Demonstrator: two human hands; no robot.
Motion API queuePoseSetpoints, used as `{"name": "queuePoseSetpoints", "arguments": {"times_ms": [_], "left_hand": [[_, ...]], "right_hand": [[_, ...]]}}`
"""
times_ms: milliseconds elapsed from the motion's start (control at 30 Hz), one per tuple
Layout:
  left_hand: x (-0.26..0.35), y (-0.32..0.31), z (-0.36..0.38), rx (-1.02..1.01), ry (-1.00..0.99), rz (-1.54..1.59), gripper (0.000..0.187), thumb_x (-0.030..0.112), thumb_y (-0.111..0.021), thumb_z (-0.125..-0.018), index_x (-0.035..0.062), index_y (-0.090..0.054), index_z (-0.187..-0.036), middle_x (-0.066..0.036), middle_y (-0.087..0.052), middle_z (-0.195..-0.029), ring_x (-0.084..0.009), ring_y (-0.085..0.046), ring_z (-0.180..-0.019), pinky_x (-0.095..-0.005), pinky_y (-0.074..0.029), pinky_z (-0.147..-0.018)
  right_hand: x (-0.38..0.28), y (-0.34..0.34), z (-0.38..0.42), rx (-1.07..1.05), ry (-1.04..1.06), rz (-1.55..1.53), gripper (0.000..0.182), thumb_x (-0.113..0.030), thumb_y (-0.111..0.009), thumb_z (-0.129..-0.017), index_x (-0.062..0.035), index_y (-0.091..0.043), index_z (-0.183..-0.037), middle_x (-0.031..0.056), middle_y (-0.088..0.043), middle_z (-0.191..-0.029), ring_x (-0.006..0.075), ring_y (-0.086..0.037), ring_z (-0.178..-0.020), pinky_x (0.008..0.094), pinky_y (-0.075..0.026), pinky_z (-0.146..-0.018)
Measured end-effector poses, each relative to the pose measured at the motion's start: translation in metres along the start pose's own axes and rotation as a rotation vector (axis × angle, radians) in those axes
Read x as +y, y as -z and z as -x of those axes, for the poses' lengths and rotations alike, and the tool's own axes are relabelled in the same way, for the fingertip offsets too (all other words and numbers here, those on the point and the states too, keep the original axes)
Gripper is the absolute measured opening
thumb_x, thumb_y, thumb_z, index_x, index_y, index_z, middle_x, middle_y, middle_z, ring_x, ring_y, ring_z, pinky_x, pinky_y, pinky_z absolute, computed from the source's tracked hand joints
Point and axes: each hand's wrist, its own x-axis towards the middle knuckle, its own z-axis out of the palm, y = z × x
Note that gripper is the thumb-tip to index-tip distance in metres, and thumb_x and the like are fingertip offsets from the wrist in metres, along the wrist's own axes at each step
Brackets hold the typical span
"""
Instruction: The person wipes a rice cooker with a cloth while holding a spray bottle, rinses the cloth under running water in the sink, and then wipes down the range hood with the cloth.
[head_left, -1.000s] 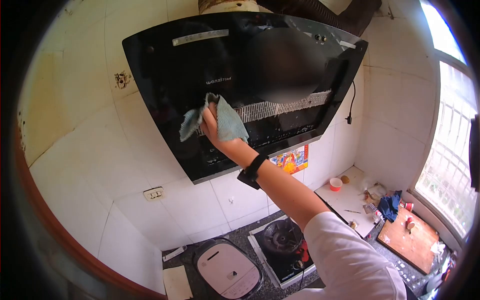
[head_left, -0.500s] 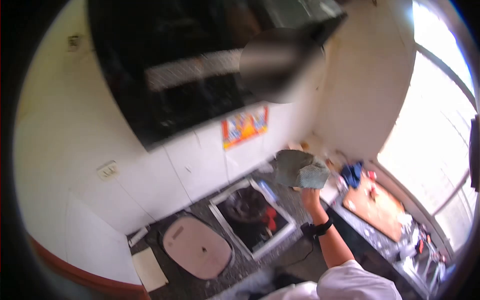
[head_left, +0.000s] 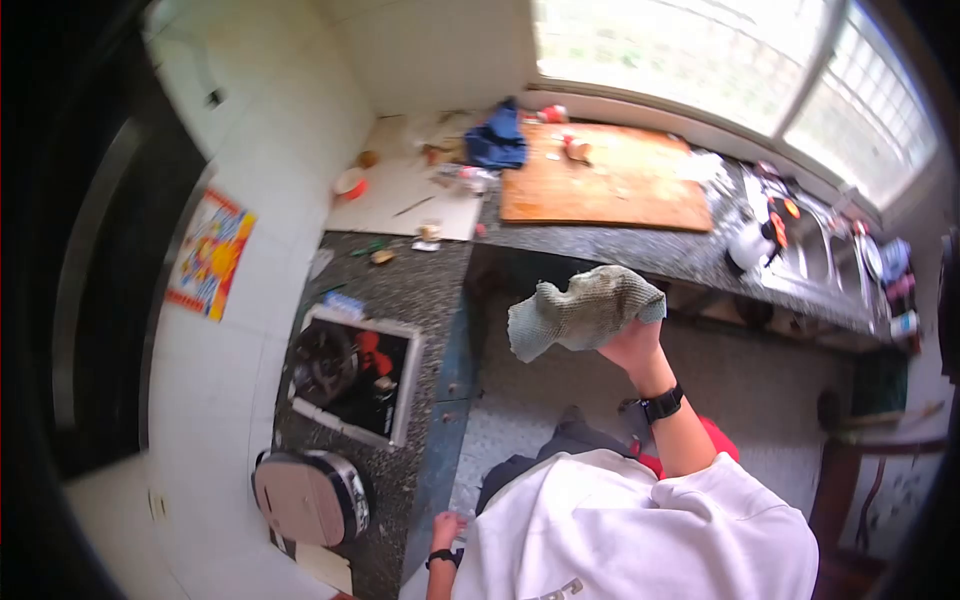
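My right hand [head_left: 630, 345] is raised, fingers bunched tight around the cloth [head_left: 582, 310], which hangs in the air in front of the counter [head_left: 640, 250]. My left hand [head_left: 445, 525] rests low by the counter's edge, grip unclear.

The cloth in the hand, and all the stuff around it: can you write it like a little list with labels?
right hand: right hand raised, gripping the cloth
cloth: greenish-grey, crumpled, hanging over the fingers
left hand: left hand low by the edge of the counter; whether it holds anything cannot be told
wrists: a black band on each
on the counter: gas stove, rice cooker
under the window: wooden cutting board, blue rag, sink
wall: colourful poster
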Motion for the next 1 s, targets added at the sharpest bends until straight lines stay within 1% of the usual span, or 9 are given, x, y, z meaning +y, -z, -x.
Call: {"name": "queuePoseSetpoints", "arguments": {"times_ms": [67, 167, 200, 300, 533, 700, 833, 933, 1000], "left_hand": [[0.032, -0.003, -0.033, -0.001, 0.025, 0.155, 0.022, 0.019, -0.059, -0.096, 0.0004, -0.067, -0.105, -0.013, -0.074, -0.082, -0.019, -0.069, -0.064, -0.0291, -0.051, -0.053], [0.111, -0.01, -0.054, -0.06, 0.019, 0.04, 0.019, 0.019, -0.059, -0.097, 0.0019, -0.066, -0.102, -0.011, -0.074, -0.083, -0.014, -0.067, -0.062, -0.0253, -0.049, -0.052], [0.135, -0.015, -0.062, -0.083, 0.001, 0.033, 0.019, 0.019, -0.059, -0.096, 0.002, -0.066, -0.102, -0.011, -0.075, -0.083, -0.0136, -0.067, -0.062, -0.0253, -0.049, -0.052], [0.199, -0.034, -0.087, -0.148, -0.04, -0.04, 0.019, 0.019, -0.058, -0.096, 0.0025, -0.066, -0.102, -0.011, -0.075, -0.083, -0.013, -0.066, -0.062, -0.0251, -0.049, -0.052], [0.318, -0.117, -0.156, -0.348, -0.082, -0.314, 0.022, 0.019, -0.053, -0.097, 0.0026, -0.067, -0.103, -0.012, -0.075, -0.084, -0.015, -0.067, -0.065, -0.0277, -0.051, -0.057], [0.418, -0.193, -0.213, -0.481, -0.108, -0.433, 0.022, 0.021, -0.053, -0.097, 0.0027, -0.066, -0.102, -0.013, -0.074, -0.083, -0.0153, -0.066, -0.064, -0.0283, -0.05, -0.056], [0.504, -0.253, -0.222, -0.526, -0.175, -0.532, 0.023, 0.021, -0.054, -0.097, 0.0016, -0.066, -0.101, -0.013, -0.074, -0.082, -0.0159, -0.066, -0.065, -0.0284, -0.05, -0.057], [0.557, -0.299, -0.212, -0.575, -0.279, -0.544, 0.021, 0.019, -0.055, -0.096, 0.0012, -0.065, -0.1, -0.013, -0.074, -0.082, -0.0161, -0.067, -0.066, -0.0288, -0.052, -0.058], [0.572, -0.326, -0.205, -0.599, -0.326, -0.523, 0.021, 0.019, -0.055, -0.096, 0.0013, -0.065, -0.099, -0.013, -0.074, -0.082, -0.0162, -0.067, -0.067, -0.0289, -0.052, -0.059]], "right_hand": [[-0.036, 0.026, 0.022, -0.027, 0.067, -0.052, 0.058, -0.054, -0.058, -0.092, -0.0078, -0.061, -0.127, 0.0101, -0.059, -0.133, 0.0284, -0.054, -0.125, 0.0496, -0.04, -0.11], [-0.086, 0.054, 0.051, 0.002, 0.115, -0.068, 0.066, -0.058, -0.058, -0.09, -0.0092, -0.058, -0.135, 0.0084, -0.058, -0.138, 0.029, -0.053, -0.128, 0.0504, -0.038, -0.111], [-0.103, 0.056, 0.062, 0.086, 0.092, -0.045, 0.071, -0.059, -0.058, -0.09, -0.0106, -0.054, -0.141, 0.0074, -0.055, -0.143, 0.0293, -0.051, -0.132, 0.0509, -0.037, -0.112], [-0.145, 0.08, 0.09, 0.208, 0.161, -0.035, 0.073, -0.06, -0.058, -0.089, -0.0111, -0.053, -0.143, 0.0071, -0.053, -0.146, 0.03, -0.048, -0.135, 0.0517, -0.035, -0.114], [-0.23, 0.114, 0.141, 0.462, 0.401, 0.03, 0.067, -0.057, -0.054, -0.091, -0.0125, -0.054, -0.142, 0.0099, -0.053, -0.146, 0.0321, -0.048, -0.135, 0.0548, -0.034, -0.114], [-0.302, 0.139, 0.206, 0.672, 0.655, 0.081, 0.068, -0.055, -0.053, -0.091, -0.0104, -0.053, -0.142, 0.0101, -0.05, -0.15, 0.0322, -0.045, -0.138, 0.0542, -0.028, -0.118], [-0.375, 0.132, 0.235, 0.709, 0.834, 0.083, 0.064, -0.052, -0.048, -0.095, -0.0087, -0.053, -0.142, 0.0109, -0.051, -0.149, 0.0327, -0.044, -0.139, 0.0538, -0.027, -0.119], [-0.437, 0.155, 0.256, 0.829, 0.999, 0.054, 0.058, -0.046, -0.041, -0.101, -0.0069, -0.054, -0.141, 0.0128, -0.053, -0.147, 0.0328, -0.046, -0.137, 0.0528, -0.027, -0.12], [-0.486, 0.184, 0.265, 0.788, 1.02, 0.125, 0.055, -0.044, -0.043, -0.1, -0.0059, -0.056, -0.137, 0.0121, -0.056, -0.143, 0.0319, -0.05, -0.134, 0.0511, -0.031, -0.118]]}}
